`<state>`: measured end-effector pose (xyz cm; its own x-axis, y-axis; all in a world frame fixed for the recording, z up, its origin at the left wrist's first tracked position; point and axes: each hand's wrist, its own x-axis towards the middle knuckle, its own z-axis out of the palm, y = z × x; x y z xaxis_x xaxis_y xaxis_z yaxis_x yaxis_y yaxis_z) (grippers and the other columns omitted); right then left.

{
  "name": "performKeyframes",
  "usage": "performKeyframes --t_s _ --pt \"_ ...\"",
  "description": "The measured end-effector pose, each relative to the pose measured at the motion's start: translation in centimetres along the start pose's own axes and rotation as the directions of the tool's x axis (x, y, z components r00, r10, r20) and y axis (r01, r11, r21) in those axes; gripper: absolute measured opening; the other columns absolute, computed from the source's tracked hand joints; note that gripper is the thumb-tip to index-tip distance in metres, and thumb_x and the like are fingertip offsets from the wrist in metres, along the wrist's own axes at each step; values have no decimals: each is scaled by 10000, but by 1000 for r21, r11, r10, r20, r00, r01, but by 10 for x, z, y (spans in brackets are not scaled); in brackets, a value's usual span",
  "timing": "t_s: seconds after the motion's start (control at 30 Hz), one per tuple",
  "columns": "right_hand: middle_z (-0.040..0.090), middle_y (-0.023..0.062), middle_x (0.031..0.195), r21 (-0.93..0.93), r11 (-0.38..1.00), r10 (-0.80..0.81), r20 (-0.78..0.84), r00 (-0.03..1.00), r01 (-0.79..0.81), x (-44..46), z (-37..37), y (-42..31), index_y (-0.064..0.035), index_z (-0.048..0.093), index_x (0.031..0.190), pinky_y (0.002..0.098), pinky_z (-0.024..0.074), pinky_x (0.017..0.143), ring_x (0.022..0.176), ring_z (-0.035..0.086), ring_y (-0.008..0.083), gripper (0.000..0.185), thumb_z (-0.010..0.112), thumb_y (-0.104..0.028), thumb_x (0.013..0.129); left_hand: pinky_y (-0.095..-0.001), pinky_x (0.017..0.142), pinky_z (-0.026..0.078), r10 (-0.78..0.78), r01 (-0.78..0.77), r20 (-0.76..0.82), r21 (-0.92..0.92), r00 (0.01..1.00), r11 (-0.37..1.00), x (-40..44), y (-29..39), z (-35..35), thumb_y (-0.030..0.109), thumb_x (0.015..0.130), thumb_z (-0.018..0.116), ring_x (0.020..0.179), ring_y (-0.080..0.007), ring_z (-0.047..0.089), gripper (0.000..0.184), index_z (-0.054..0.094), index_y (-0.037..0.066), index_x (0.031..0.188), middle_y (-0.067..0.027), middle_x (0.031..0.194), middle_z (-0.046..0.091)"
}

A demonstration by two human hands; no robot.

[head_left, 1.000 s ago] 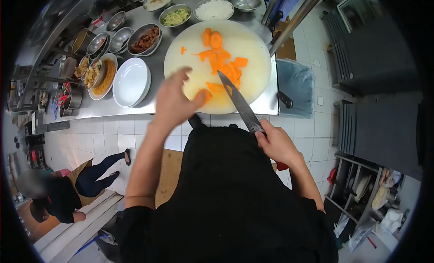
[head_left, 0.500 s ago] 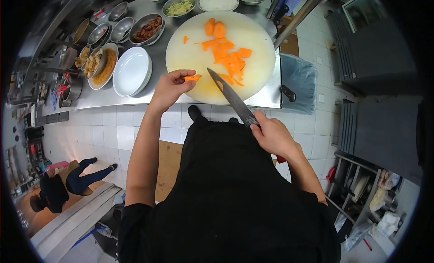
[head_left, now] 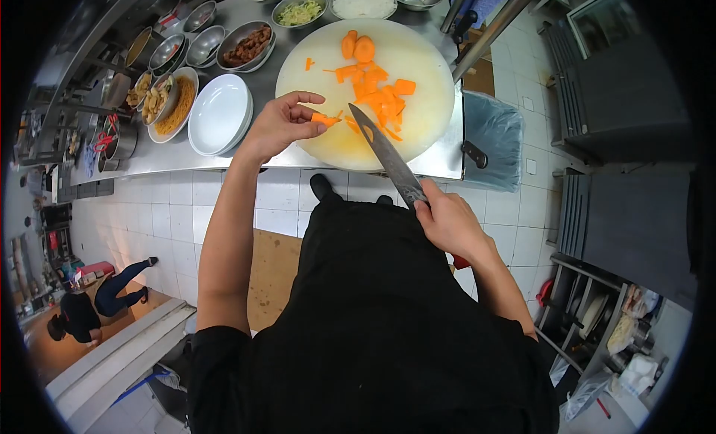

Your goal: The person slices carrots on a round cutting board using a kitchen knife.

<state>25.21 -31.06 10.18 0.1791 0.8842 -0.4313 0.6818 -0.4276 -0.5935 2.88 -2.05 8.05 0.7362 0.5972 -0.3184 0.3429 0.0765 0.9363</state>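
- On my feed, my right hand [head_left: 453,224] grips the knife [head_left: 389,158], its blade reaching over the near side of the cutting board [head_left: 424,61].
- My left hand [head_left: 280,127] pinches a carrot piece [head_left: 324,119] over the board's near left.
- Flat carrot slices [head_left: 382,103] lie loose around the board's middle; I judge that cutting partly done.
- Two thicker carrot chunks [head_left: 356,48] at the board's far side look left to slice.
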Motion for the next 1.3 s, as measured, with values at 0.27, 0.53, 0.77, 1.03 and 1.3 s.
performKeyframes --t_s 0.27,0.53,0.77,1.03,1.3 --pt "697 319 829 27 999 30 24 999 -31 -11 -7 -4 -2 519 1194 641 479 796 838 662 561 243 566 -196 1056 -260 852 545 25 -25 2 -18 1000 1000 4 -4 -5 115 889 882 916 -94 705 435 711 -3 1272 -53 1014 784" --pt "690 311 811 44 999 29 28 999 -30 -14 -4 0 -6 521 1179 630 481 788 824 664 548 236 570 -202 1057 -248 797 503 -39 39 -14 59 999 997 14 -32 -13 192 962 818 868 -81 614 425 744 28 1347 -22 1032 776" --pt "691 310 813 31 999 34 64 997 -36 -14 -3 -3 -4 521 1178 624 485 800 832 669 542 233 565 -199 1057 -264 782 508 -47 46 22 46 999 998 18 -34 -21 245 1015 743 844 -97 591 386 754 32 1336 -50 1053 781" --pt "691 316 812 13 1000 15 71 997 -16 -16 -3 -2 -6 518 1165 628 484 804 837 669 548 226 564 -199 1056 -256 740 521 -82 81 -47 -8 996 997 19 -23 -16 150 985 695 797 -107 590 341 779 21 1290 -78 1046 784" --pt "685 311 798 -15 1000 3 77 997 -2 -18 -1 -1 -6 516 1141 631 479 795 822 662 548 213 571 -188 1045 -272 758 512 -89 91 -23 99 996 991 20 -10 -17 180 977 690 832 -117 625 357 783 25 1285 -86 1031 789"
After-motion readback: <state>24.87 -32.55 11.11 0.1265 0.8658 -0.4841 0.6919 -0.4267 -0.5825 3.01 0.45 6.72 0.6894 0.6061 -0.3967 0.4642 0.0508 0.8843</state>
